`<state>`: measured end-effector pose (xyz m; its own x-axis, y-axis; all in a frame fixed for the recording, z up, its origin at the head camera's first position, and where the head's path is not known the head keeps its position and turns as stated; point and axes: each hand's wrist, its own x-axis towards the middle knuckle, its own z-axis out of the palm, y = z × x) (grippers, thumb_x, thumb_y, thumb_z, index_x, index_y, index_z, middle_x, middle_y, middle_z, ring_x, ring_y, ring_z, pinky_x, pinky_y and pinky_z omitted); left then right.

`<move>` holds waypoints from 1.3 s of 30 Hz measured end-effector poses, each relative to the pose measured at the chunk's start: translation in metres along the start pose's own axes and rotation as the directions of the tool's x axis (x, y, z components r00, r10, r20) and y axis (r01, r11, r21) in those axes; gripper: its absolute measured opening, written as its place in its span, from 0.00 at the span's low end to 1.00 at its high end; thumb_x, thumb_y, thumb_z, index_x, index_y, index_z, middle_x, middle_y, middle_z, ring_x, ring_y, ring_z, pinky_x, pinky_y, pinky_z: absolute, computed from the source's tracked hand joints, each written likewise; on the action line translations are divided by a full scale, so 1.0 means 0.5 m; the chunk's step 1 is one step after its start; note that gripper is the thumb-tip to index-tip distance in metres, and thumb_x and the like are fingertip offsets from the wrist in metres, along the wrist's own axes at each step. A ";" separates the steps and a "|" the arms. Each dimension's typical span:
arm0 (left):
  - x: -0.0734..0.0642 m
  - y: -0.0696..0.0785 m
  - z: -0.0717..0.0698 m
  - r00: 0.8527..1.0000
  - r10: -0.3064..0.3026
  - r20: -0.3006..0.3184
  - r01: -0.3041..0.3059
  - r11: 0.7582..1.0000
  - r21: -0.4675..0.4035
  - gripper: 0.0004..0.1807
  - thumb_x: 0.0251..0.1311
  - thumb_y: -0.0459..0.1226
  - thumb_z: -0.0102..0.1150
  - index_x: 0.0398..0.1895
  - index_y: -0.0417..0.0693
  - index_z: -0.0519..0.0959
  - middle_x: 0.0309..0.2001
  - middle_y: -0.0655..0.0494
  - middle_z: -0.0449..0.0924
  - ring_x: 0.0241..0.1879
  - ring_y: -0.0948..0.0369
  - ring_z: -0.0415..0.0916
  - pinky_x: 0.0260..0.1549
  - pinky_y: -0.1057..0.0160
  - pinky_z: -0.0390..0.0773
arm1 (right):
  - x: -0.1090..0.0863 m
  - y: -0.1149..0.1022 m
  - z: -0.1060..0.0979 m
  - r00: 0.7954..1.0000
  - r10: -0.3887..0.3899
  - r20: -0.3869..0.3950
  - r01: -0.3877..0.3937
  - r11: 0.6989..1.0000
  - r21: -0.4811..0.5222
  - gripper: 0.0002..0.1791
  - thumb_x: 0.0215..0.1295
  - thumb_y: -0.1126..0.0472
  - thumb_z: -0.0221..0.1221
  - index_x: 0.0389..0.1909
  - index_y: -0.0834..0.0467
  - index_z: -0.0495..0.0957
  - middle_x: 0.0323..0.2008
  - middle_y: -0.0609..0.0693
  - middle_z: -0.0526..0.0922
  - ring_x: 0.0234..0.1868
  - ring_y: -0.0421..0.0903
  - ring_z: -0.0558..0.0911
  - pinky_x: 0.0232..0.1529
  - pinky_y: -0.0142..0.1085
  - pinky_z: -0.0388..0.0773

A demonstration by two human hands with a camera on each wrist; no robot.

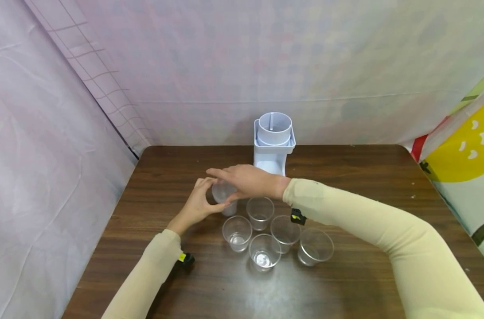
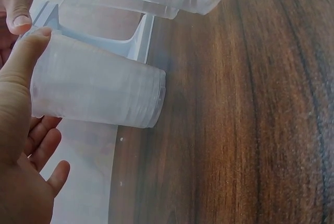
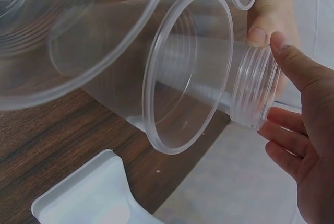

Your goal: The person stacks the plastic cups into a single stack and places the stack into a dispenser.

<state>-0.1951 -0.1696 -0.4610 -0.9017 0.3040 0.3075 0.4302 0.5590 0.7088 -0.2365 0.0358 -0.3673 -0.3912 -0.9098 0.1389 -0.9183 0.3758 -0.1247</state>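
colourless cups [image 1: 264,259], brown wood-grained table [image 1: 345,288]

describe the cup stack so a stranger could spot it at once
On the brown table, find the white holder at the far edge. Nearer and to its left, the left hand and right hand grip the cup stack. Its several rims nest together, while the cups beside it stand singly.

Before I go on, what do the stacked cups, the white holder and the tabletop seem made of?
Stacked cups: probably smooth, thin plastic; translucent ribbed walls.
White holder: likely satin plastic; opaque, rounded moulded edges.
Tabletop: wood or laminate, can't tell; brown grain, soft sheen.
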 end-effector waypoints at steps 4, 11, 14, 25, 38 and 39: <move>0.000 0.000 0.000 1.000 -0.001 0.003 0.001 1.000 -0.005 0.37 0.44 0.41 0.79 0.59 0.43 0.74 0.59 0.51 0.76 0.58 0.52 0.65 0.61 0.46 0.70 | 0.000 0.002 0.004 1.000 -0.006 -0.005 0.006 1.000 0.000 0.53 0.52 0.43 0.71 0.75 0.58 0.57 0.65 0.53 0.77 0.59 0.48 0.81 0.61 0.42 0.77; 0.001 0.000 0.001 1.000 0.000 0.002 0.000 1.000 0.005 0.37 0.44 0.41 0.79 0.59 0.43 0.74 0.60 0.51 0.76 0.58 0.52 0.65 0.61 0.46 0.70 | 0.000 0.005 0.006 1.000 -0.006 0.005 0.006 1.000 0.001 0.53 0.52 0.43 0.71 0.75 0.57 0.57 0.64 0.52 0.78 0.59 0.48 0.81 0.60 0.42 0.77; 0.000 0.002 0.001 1.000 -0.004 0.008 0.004 1.000 0.004 0.37 0.45 0.42 0.79 0.60 0.43 0.74 0.60 0.51 0.76 0.58 0.52 0.65 0.62 0.46 0.70 | -0.002 0.007 0.001 1.000 -0.011 0.008 0.011 1.000 -0.005 0.53 0.52 0.42 0.71 0.75 0.57 0.57 0.63 0.53 0.79 0.58 0.48 0.82 0.60 0.42 0.78; 0.000 0.010 -0.006 0.999 -0.030 0.028 0.030 1.000 -0.002 0.37 0.45 0.43 0.79 0.60 0.46 0.73 0.58 0.52 0.77 0.58 0.53 0.64 0.60 0.47 0.70 | -0.028 0.009 -0.050 1.000 -0.003 0.027 0.003 1.000 0.001 0.52 0.51 0.40 0.71 0.74 0.56 0.59 0.64 0.53 0.78 0.59 0.49 0.81 0.64 0.43 0.75; 0.002 0.008 -0.006 0.999 -0.032 0.038 0.032 0.999 0.004 0.37 0.45 0.44 0.79 0.61 0.47 0.74 0.59 0.52 0.77 0.57 0.53 0.64 0.61 0.47 0.69 | -0.100 -0.015 -0.102 0.986 0.008 0.166 -0.006 1.000 -0.010 0.44 0.52 0.40 0.70 0.69 0.53 0.69 0.59 0.52 0.81 0.56 0.50 0.83 0.59 0.45 0.78; 0.002 0.008 -0.005 0.999 -0.031 0.037 0.031 1.000 0.004 0.37 0.45 0.44 0.79 0.61 0.47 0.74 0.59 0.52 0.77 0.57 0.53 0.64 0.61 0.47 0.69 | -0.106 -0.017 -0.100 0.983 0.012 0.181 -0.008 1.000 -0.023 0.45 0.52 0.39 0.70 0.69 0.53 0.69 0.59 0.52 0.82 0.55 0.50 0.83 0.58 0.45 0.78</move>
<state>-0.1941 -0.1691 -0.4562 -0.9125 0.3145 0.2615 0.4020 0.5713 0.7156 -0.2109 0.0898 -0.3245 -0.3845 -0.9222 -0.0428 -0.9163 0.3868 -0.1036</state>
